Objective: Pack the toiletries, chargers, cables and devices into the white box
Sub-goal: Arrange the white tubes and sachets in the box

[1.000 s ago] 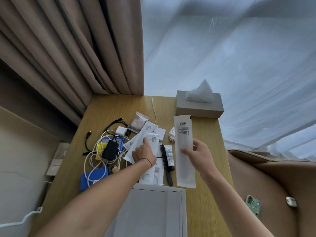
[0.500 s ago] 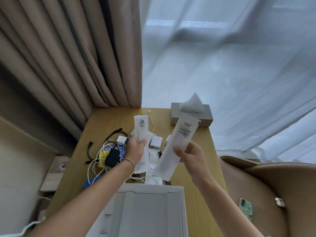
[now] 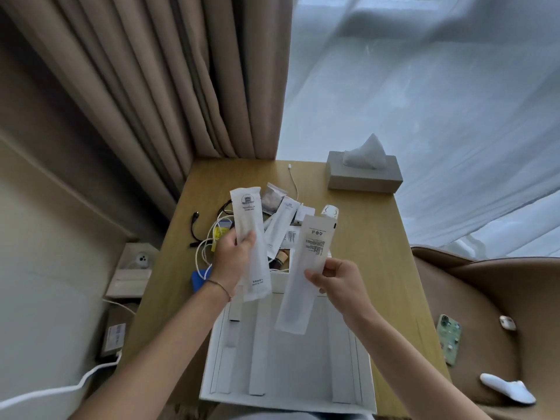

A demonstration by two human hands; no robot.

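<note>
My left hand (image 3: 231, 259) grips a long white toiletry packet (image 3: 250, 237), held upright above the far edge of the open white box (image 3: 291, 398). My right hand (image 3: 335, 281) pinches a second long white packet (image 3: 306, 269) with printed text, tilted over the box's middle. Behind both packets, on the wooden table (image 3: 366, 237), lies a pile of white sachets (image 3: 281, 228), white cables (image 3: 206, 247), a black cable (image 3: 194, 228), a yellow item (image 3: 218, 234), a blue flat item (image 3: 200, 278) and a white charger plug (image 3: 329, 211).
A grey tissue box (image 3: 363, 177) stands at the table's far right corner. A brown armchair (image 3: 500, 298) on the right carries a green phone (image 3: 449, 338), a small earbud case (image 3: 507, 322) and a white object (image 3: 506, 391). Curtains hang behind; a wall socket (image 3: 141, 260) sits left.
Both hands have lifted their packets off the table and brought them towards me, over the white box. The view has tilted down, showing more of the box.
</note>
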